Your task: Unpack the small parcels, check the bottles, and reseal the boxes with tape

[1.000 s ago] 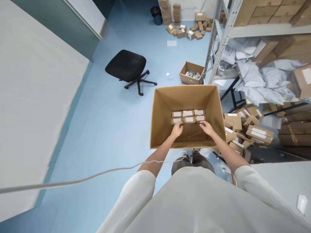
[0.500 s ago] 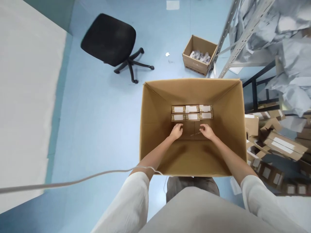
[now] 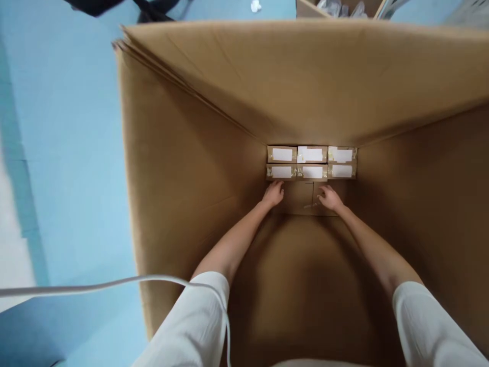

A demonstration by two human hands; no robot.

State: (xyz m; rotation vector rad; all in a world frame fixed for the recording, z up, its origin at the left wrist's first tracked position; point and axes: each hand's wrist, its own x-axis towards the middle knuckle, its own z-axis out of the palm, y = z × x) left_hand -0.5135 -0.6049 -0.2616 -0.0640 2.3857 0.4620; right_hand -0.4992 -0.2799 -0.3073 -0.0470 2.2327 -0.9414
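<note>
Parcels (image 3: 311, 162) at 12 o'clock deep in carton (image 3: 183, 168); left hand (image 3: 274, 194), right hand (image 3: 330, 199) seemingly flat, empty, touching floor. Risk: overreach tips carton.

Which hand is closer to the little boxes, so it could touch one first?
Left, but only just. The left hand lies right under the near row of small boxes, its fingertips almost at them. The right hand rests slightly further back on the big carton's floor.
</note>
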